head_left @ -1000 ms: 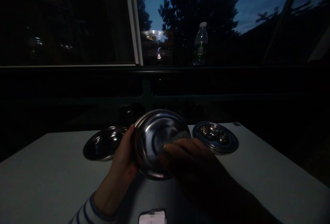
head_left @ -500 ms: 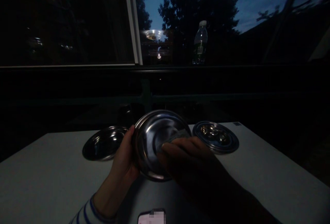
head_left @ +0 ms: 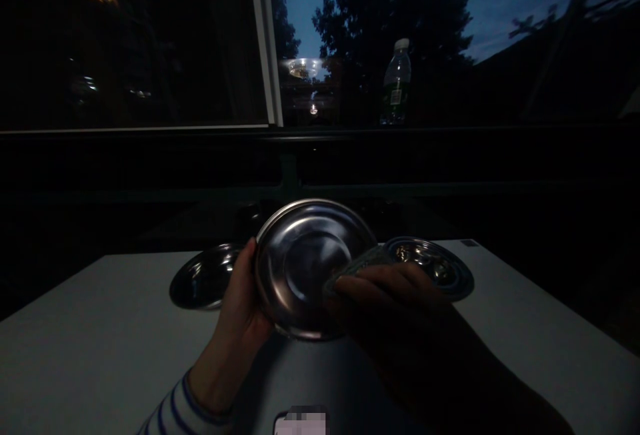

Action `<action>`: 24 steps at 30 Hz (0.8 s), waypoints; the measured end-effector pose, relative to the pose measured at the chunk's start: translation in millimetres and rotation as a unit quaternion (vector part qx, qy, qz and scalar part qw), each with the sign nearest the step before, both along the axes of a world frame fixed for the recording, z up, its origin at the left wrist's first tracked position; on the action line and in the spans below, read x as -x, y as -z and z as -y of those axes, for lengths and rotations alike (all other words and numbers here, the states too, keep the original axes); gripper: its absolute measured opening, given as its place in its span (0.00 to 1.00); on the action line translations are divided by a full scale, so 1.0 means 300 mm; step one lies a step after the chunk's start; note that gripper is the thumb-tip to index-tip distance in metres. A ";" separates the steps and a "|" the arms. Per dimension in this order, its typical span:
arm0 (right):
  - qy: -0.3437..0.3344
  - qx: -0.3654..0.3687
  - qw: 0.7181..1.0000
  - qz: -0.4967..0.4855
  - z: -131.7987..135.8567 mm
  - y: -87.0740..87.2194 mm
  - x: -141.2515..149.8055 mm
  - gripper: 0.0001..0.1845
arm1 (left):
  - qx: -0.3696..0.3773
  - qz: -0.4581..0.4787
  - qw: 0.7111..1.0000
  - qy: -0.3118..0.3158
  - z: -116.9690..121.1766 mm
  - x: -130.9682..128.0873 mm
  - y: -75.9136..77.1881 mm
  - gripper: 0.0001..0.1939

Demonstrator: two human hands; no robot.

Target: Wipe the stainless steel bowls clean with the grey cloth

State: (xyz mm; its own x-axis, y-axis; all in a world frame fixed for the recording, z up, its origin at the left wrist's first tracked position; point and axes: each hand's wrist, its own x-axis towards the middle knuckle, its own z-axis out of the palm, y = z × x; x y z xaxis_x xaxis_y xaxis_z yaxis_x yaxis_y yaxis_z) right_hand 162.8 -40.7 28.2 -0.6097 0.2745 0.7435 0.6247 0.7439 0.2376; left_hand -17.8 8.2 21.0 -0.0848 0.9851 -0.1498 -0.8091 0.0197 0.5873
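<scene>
A round stainless steel plate (head_left: 310,268) is held up at a tilt over the table. My left hand (head_left: 245,301) is closed on its left edge, thumb on the rim. A folded greyish-green cloth (head_left: 357,267) is pinched in my right hand (head_left: 385,301), over the plate's right side; whether it touches the metal is hard to tell in the dark. Behind my left hand lies a second steel plate (head_left: 200,281). Partly covered by my right hand, a stack of steel plates or lids (head_left: 457,275) rests on the right.
The white table (head_left: 125,341) carries all of these. A phone (head_left: 303,423) lies at its near edge. On the dark window ledge stands a clear plastic bottle (head_left: 397,91) with a white cap. The window frame (head_left: 265,41) rises behind, with trees outside.
My right hand and the cloth have moved right and away from the plate's middle, uncovering more of it. The held plate has risen slightly and shows more of its face.
</scene>
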 end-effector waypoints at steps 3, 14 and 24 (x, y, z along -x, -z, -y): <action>0.020 -0.015 1.000 0.003 0.002 -0.003 -0.007 0.16 | -0.003 0.001 1.000 0.010 -0.008 0.004 0.010 0.17; 0.030 -0.024 0.999 0.022 -0.002 0.001 -0.029 0.15 | 0.015 -0.002 0.999 0.039 -0.011 0.006 0.016 0.17; 0.012 -0.026 1.000 0.003 -0.008 0.010 -0.010 0.16 | 0.023 -0.003 1.000 0.008 -0.002 -0.002 0.004 0.17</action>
State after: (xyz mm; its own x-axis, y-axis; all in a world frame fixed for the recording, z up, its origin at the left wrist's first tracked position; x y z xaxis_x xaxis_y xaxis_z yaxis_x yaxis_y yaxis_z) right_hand 165.9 -38.2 25.1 -0.6084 0.2503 0.7531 0.6405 0.7151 0.2798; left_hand -17.2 8.7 19.8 -0.0704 0.9785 -0.1940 -0.8053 0.0590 0.5900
